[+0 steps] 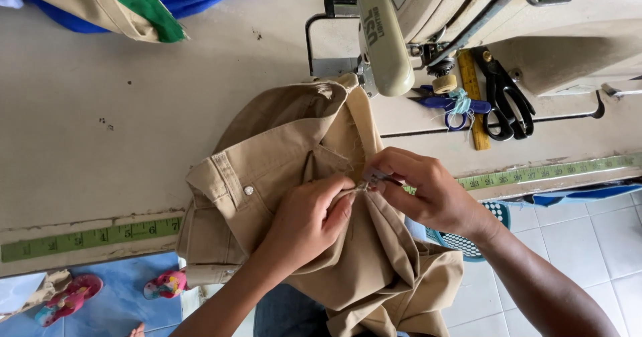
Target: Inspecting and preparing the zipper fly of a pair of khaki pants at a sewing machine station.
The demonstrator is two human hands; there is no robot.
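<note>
Head view: khaki trousers (294, 176) are pinched at the fly by left hand (307, 220). A small tool (376, 175) is gripped by right hand (428, 190), tip touching the left fingers; the seam runs away from both hands.

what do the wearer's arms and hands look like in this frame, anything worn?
Both are bare. The left hand and right hand show no gloves, rings or bracelets that can be seen. Both forearms are uncovered up to the picture's edge: no sleeves, watch or bands in view. No markings visible.
</note>
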